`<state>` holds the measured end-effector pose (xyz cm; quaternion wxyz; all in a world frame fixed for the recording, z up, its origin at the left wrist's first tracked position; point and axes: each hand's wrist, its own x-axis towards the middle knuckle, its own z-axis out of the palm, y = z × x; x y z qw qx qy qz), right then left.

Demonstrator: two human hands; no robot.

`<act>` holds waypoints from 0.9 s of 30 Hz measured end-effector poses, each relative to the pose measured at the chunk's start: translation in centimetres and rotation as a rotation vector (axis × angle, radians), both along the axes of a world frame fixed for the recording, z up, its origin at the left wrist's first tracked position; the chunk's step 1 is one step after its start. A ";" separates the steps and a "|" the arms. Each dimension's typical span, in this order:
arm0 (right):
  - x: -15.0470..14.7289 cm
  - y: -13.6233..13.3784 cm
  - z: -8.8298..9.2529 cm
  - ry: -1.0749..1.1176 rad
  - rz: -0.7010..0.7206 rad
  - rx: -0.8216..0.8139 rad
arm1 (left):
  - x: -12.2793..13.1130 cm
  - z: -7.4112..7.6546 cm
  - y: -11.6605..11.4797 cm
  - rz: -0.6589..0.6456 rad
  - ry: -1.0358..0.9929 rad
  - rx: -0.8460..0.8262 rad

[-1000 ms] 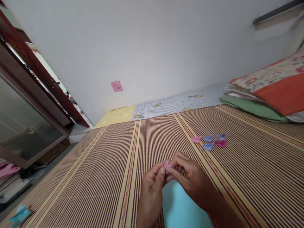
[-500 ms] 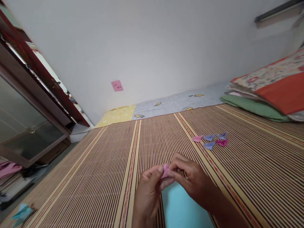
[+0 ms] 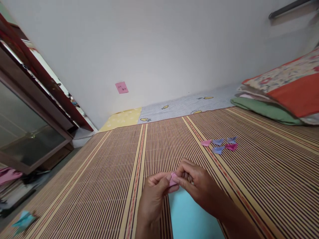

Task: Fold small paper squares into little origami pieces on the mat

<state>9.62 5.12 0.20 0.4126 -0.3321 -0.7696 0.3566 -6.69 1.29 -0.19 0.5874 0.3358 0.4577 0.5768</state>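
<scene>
A small piece of folded pink paper is pinched between both hands, largely covered by the fingers. My left hand is closed on its left side, thumb on top. My right hand grips the right side between thumb and index finger. Below the hands, a light blue sheet lies on the striped mat. Beyond my right hand lie several small folded paper pieces: a pink one, a magenta one and blue-violet ones.
A crumpled or folded teal paper lies at the mat's lower left edge. Stacked bedding with an orange floral cover and green cloth stands at the right. A pink note sticks to the wall. A glass-panelled door is at left.
Both hands stay on the pink paper with slight finger movement; the fingers now cover a bit more of it. The view has shifted slightly.
</scene>
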 end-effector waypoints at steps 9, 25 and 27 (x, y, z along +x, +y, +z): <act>0.0 0.0 -0.2 -0.050 -0.021 -0.031 | -0.4 0.2 -0.1 -0.043 0.084 0.006; 0.0 0.0 -0.1 -0.077 -0.044 -0.058 | -0.2 0.4 -0.4 -0.081 0.144 0.062; 0.0 0.0 -0.1 -0.086 -0.056 -0.053 | -0.1 0.4 -0.3 -0.078 0.148 0.058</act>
